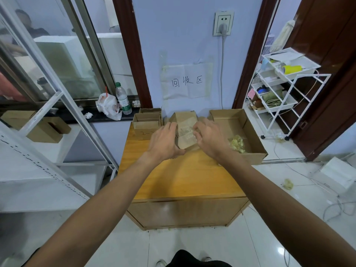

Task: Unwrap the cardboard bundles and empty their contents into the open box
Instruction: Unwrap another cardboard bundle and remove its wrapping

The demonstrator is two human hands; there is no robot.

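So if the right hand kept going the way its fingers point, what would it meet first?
The cardboard bundle: the right hand points left and away, its fingers pinching the clear tape on the bundle's face. Beyond that, probably the left hand gripping its other side, though depth is unclear.

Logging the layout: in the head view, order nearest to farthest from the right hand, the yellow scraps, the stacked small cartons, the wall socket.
1. Yellow scraps, in the open box beside the right hand.
2. Stacked small cartons, back left of the table, beyond the bundle.
3. Wall socket, high on the wall.
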